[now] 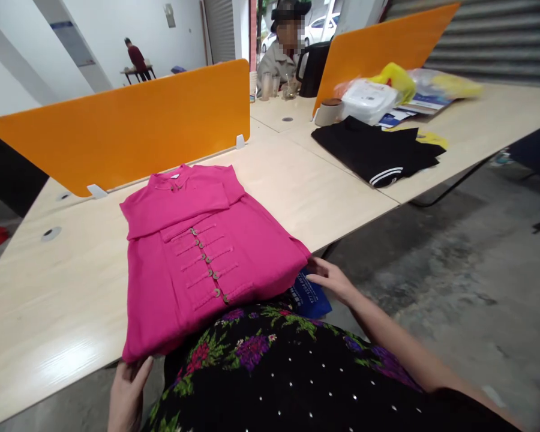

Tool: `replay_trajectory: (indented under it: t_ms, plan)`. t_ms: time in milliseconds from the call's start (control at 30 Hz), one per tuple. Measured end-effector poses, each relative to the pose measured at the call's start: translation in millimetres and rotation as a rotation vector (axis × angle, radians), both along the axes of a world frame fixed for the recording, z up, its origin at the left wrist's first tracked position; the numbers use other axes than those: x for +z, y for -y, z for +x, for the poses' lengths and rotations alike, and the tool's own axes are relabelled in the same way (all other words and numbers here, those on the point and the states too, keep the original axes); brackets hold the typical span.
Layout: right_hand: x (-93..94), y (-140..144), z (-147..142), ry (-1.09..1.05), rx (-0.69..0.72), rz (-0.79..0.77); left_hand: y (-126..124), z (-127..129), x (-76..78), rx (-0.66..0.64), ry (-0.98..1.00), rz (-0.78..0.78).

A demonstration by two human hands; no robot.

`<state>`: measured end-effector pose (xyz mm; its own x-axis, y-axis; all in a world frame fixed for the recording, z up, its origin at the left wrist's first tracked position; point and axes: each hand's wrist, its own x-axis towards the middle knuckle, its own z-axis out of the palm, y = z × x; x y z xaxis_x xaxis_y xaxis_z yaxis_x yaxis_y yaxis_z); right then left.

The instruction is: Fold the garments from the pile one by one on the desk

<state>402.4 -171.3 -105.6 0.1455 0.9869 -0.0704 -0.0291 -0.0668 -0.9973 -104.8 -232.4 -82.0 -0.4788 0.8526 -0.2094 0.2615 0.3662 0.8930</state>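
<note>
Against a pink shirt (247, 240) rest left hand (128, 387) and right hand (335, 282), some fingertips hidden. I cannot tell their grip.

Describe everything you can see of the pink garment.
The pink garment lies front up on the table, its lower end overhanging the edge. It looks like cloth, with a collar, round dark buttons, corded front trim and sleeves folded across its chest. The left hand and right hand touch its lower corners.
</note>
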Motion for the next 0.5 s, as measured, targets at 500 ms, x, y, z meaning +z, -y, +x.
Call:
replay_trajectory:
  t_ms: [500]
  plan:
    - [-18.8,13.6,-59.1,-0.230,0.264,-0.146,6.2,44.6,-9.3,-0.112,0.333,-0.034]
